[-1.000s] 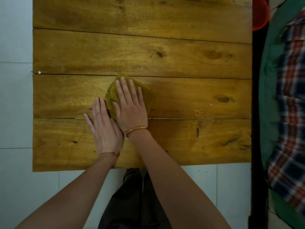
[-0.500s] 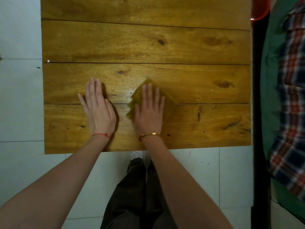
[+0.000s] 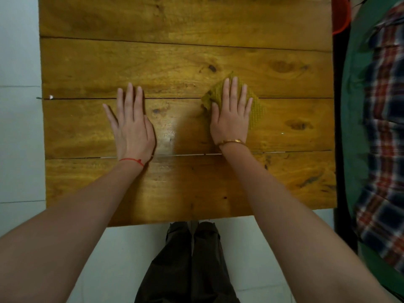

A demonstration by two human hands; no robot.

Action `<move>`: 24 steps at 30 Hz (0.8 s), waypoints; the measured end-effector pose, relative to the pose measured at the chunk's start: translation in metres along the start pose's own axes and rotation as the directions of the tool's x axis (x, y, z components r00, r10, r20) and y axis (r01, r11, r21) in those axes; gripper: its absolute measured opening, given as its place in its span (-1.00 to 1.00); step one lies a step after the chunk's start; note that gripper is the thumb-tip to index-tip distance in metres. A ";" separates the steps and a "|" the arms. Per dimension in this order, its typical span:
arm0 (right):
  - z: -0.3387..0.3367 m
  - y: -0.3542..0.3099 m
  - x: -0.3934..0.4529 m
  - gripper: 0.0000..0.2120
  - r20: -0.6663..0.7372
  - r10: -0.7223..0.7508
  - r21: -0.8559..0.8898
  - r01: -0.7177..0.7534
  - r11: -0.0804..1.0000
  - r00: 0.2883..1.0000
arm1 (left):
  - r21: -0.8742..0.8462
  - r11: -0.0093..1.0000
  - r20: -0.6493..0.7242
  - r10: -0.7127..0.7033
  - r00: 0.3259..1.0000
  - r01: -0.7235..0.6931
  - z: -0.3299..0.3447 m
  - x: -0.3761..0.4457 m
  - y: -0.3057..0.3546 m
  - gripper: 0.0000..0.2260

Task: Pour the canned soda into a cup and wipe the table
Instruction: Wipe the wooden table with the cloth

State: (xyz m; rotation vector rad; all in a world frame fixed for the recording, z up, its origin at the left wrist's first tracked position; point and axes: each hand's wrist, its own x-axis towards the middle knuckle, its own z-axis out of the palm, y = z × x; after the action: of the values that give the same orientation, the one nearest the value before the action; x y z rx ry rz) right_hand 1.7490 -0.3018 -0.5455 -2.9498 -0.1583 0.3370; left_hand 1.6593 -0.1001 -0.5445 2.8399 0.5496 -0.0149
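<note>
In the head view the right hand (image 3: 231,114) lies flat with straight fingers pressing a folded yellow-green cloth (image 3: 255,110) onto the wooden table (image 3: 175,189), the cloth peeking out past the fingertips and along the hand's right side, on the right half of the top near the plank seam. The left hand (image 3: 131,125) rests flat and spread on bare wood well apart to the left, holding nothing, so the right hand alone commands the cloth. Neither can nor cup shows here, and I judge the next stroke sweeps sideways across the shiny patch between the hands
</note>
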 end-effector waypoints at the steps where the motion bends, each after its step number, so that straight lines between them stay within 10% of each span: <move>1: 0.002 -0.012 0.008 -0.42 -0.018 0.017 -0.008 -0.017 1.000 1.000 | 0.009 1.000 0.010 -0.008 1.000 0.008 0.002 0.004 0.001 -0.46; 10: 0.005 -0.058 0.014 -0.44 0.059 -0.369 0.022 0.368 0.929 0.928 | -0.002 1.000 0.056 -0.030 0.998 0.030 -0.001 0.007 0.003 -0.48; 18: -0.018 -0.021 0.100 -0.42 -0.068 0.167 -0.022 -0.169 0.985 0.984 | 0.028 0.998 0.106 -0.050 0.993 0.048 -0.007 0.010 0.006 -0.46; 24: 0.002 -0.111 0.079 -0.41 0.073 -0.336 0.011 0.336 0.942 0.939 | 0.053 0.998 0.114 -0.037 0.993 0.031 -0.007 0.009 0.005 -0.46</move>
State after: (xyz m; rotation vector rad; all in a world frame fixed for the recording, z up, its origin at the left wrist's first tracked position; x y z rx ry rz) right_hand 1.8154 -0.1834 -0.5441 -2.8398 -0.6628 0.3939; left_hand 1.6696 -0.0996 -0.5374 2.8564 0.5804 -0.2008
